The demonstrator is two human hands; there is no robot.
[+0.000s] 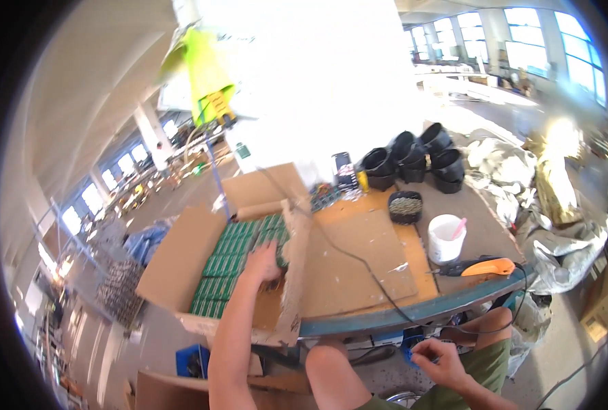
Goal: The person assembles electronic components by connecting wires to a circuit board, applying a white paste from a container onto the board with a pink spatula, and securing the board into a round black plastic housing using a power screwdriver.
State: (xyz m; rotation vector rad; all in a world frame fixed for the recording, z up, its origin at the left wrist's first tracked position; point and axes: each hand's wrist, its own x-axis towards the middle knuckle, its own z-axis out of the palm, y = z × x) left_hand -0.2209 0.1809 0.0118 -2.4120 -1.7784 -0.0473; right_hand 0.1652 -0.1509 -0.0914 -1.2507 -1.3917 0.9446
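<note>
Left hand (263, 263) reaching into cardboard box (181, 256) at bench (413, 311) left edge, grip closing on small green boxes (225, 263); lifting squarely advisable; right hand (437, 359) pinching something small, unidentifiable.

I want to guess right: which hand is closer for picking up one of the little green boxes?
Probably the left hand. It already reaches into the open cardboard box, right on the green boxes. The right hand is low by the knee, under the table.

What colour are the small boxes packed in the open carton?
Green: the small boxes under the left hand show best in the head view.
</note>
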